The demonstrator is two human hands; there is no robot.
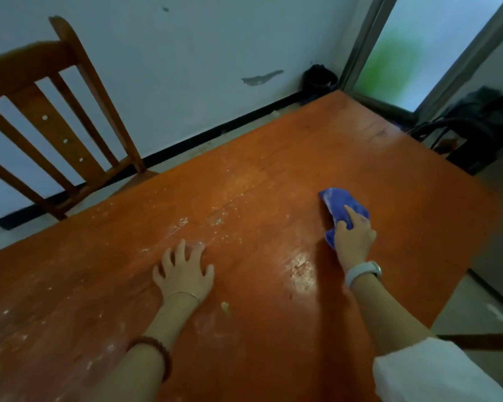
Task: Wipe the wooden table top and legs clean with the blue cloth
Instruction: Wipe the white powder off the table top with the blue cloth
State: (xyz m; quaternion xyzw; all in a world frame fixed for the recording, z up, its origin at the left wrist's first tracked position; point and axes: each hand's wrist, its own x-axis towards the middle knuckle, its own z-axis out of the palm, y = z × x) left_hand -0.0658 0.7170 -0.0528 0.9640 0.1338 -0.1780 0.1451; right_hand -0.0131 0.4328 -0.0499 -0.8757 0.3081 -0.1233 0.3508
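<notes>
While we lean over the orange wooden table (273, 175), our left hand (183, 274) rests on it with fingers spread, and our right hand (353, 237) grips the crumpled blue cloth (341, 206) against the top.

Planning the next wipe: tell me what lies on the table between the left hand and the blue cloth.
Head view: between the left hand and the blue cloth the table top carries scattered white specks and a pale smudged patch; no objects.
</notes>
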